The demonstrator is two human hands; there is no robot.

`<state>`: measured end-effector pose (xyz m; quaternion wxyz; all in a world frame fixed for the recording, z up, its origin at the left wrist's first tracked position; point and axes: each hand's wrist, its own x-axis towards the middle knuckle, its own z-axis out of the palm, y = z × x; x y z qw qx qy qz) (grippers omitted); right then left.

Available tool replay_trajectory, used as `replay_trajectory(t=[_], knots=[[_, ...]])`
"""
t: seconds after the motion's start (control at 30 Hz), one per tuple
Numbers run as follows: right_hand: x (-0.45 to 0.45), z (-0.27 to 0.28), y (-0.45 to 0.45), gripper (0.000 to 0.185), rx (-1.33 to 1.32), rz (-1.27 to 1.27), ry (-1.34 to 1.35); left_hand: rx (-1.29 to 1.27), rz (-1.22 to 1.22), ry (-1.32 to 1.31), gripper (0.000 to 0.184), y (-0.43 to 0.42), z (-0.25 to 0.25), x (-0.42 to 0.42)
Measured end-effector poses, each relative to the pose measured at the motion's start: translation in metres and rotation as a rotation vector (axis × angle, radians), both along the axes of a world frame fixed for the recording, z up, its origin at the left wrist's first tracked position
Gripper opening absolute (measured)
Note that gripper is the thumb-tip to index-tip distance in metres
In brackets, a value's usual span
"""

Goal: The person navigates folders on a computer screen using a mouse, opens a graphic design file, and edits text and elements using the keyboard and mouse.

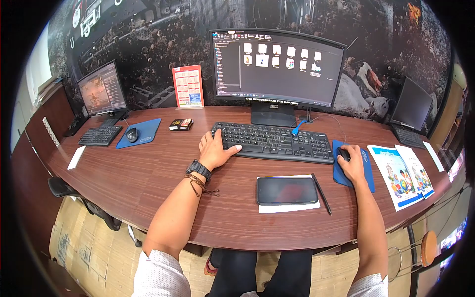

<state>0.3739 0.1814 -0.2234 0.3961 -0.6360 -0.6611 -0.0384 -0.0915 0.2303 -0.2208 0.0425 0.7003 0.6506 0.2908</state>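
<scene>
My left hand rests with fingers spread on the left end of a black keyboard, thumb along its front edge. A dark watch and a beaded bracelet sit on that wrist. Over on the right, my right hand is wrapped round a black computer mouse on a blue mouse pad. Behind the keyboard stands a wide monitor showing a dark window with rows of file icons. A dark smartphone lies on white paper in front of the keyboard, with a black pen beside it.
At the left are a second monitor, a keyboard and a mouse. A small dark box lies near a red-edged calendar. Printed booklets lie at the right, below another monitor. A stool stands lower right.
</scene>
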Motion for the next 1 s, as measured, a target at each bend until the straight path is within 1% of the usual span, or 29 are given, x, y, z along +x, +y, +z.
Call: replay_trajectory(t=[0.93, 1.0], knots=[[-0.0025, 0.0024, -0.0014, 0.035, -0.03, -0.011, 0.016, -0.013, 0.002, 0.001, 0.104, 0.0001, 0.0009, 0.0004], [-0.0025, 0.0035, -0.0015, 0.036, -0.021, 0.037, 0.01, -0.015, 0.001, 0.0, 0.104, -0.0002, 0.0015, 0.0008]])
